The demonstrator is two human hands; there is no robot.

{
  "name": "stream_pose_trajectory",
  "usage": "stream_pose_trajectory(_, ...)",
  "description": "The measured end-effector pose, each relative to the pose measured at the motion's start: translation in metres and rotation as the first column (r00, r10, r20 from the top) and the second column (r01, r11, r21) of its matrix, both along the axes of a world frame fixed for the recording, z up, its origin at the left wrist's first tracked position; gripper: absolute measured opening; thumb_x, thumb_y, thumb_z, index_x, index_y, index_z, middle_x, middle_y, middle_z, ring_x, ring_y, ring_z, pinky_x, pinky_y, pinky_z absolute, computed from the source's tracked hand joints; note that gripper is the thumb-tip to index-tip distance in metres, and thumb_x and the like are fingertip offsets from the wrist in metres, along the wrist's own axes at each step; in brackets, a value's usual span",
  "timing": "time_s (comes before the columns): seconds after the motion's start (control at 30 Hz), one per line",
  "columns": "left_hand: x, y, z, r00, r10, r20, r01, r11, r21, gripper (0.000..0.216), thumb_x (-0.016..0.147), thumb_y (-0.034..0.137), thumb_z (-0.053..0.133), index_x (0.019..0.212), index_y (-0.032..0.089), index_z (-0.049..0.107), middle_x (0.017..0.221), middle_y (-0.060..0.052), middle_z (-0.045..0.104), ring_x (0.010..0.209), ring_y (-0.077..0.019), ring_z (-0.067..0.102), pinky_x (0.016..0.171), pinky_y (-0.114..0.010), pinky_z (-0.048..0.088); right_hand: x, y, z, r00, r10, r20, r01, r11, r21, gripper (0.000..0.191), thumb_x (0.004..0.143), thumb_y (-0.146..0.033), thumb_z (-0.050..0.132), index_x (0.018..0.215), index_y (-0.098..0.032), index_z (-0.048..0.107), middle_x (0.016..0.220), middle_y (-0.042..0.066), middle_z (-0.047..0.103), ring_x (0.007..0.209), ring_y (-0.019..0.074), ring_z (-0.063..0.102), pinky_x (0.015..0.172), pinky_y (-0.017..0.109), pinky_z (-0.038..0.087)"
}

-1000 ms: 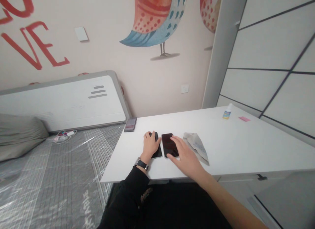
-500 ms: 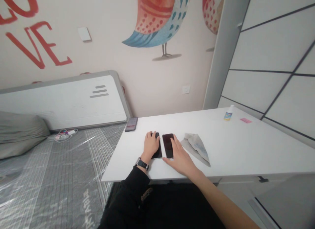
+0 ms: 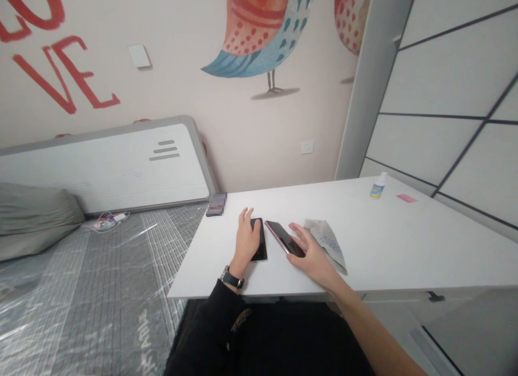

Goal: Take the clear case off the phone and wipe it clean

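The broad white rectangular worktop (image 3: 404,241) carries everything in play, and the work on it looks, as a judgement, only just under way. Two phones lie near its front edge, and neither is lifted clear of the surface. A crumpled pale grey cleaning cloth (image 3: 328,242) rests untouched just beside the right hand, so any wiping appears not yet begun.

The black flat smartphone with a dark screen (image 3: 259,241) lies flat under the left hand (image 3: 247,237), whose fingers are spread and loosely extended over its left half, pressing it down rather than gripping it. The second dark-screened smartphone with a pinkish rim (image 3: 285,238) sits just to the right, turned at an angle to the first. The right hand (image 3: 313,257) rests at its near end, with fingers spread open and their tips touching the phone's edge; nothing is pinched.

As for containers, the only one in view is the small white plastic bottle with a blue and yellow label (image 3: 377,186), standing upright and capped, well apart at the far right. What it holds cannot be told. A small pink slip (image 3: 407,198) lies near it.
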State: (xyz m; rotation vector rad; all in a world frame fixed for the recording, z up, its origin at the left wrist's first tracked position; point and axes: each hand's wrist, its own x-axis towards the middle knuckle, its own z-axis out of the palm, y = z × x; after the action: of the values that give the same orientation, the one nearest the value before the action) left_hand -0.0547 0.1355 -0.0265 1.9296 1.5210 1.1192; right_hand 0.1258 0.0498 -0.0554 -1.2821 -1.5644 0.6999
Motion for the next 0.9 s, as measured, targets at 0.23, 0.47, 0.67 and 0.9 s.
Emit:
stream_pose_trajectory(0.23, 0.037, -0.112, 0.006, 0.608, -0.245, 0.756, 0.591, 0.775, -0.224, 0.065, 0.095, 0.050, 0.061, 0.152, 0.022, 0.048, 0.159, -0.012, 0.051, 0.144, -0.0305, 0.050, 0.119, -0.043, 0.041, -0.028, -0.066, 0.007, 0.987, -0.044, -0.155, 0.078, 0.972, 0.220, 0.078, 0.092, -0.025, 0.061, 0.160, -0.030, 0.023, 0.170, 0.010, 0.027, 0.158, 0.0281, 0.024, 0.129, 0.056, 0.022)
stream_pose_trajectory(0.47, 0.020, -0.137, 0.022, 0.605, -0.214, 0.767, 0.698, 0.606, -0.381, 0.044, 0.088, 0.042, 0.067, 0.123, 0.015, 0.068, 0.100, -0.009, 0.076, 0.089, -0.0231, 0.069, 0.086, -0.036, 0.052, 0.013, -0.078, 0.024, 0.979, -0.172, -0.108, 0.197, 0.931, 0.307, 0.050, 0.100, -0.040, 0.057, 0.148, -0.030, 0.048, 0.158, 0.011, 0.048, 0.149, 0.0338, 0.041, 0.123, 0.059, 0.032)
stream_pose_trajectory(0.67, 0.018, -0.142, 0.043, 0.720, -0.577, 0.386, 0.693, 0.620, -0.367, 0.035, 0.093, 0.036, 0.058, 0.121, 0.020, 0.071, 0.106, -0.005, 0.073, 0.095, -0.0217, 0.062, 0.092, -0.034, 0.047, 0.034, -0.066, 0.045, 0.975, 0.089, -0.205, -0.051, 0.981, 0.186, 0.043, 0.102, -0.058, 0.051, 0.093, -0.023, 0.074, 0.090, 0.007, 0.073, 0.087, 0.0253, 0.069, 0.079, 0.034, 0.056)
stream_pose_trajectory(0.9, 0.020, -0.147, 0.046, 0.772, -0.604, 0.196, 0.632, 0.702, -0.328, 0.030, 0.093, 0.019, 0.051, 0.116, 0.021, 0.072, 0.105, -0.005, 0.075, 0.093, -0.0211, 0.066, 0.096, -0.032, 0.048, 0.027, -0.065, 0.043, 0.951, 0.087, -0.297, -0.038, 0.985, 0.168, 0.048, 0.101, -0.060, 0.053, 0.076, -0.022, 0.069, 0.069, 0.001, 0.058, 0.066, 0.0182, 0.057, 0.063, 0.027, 0.046)
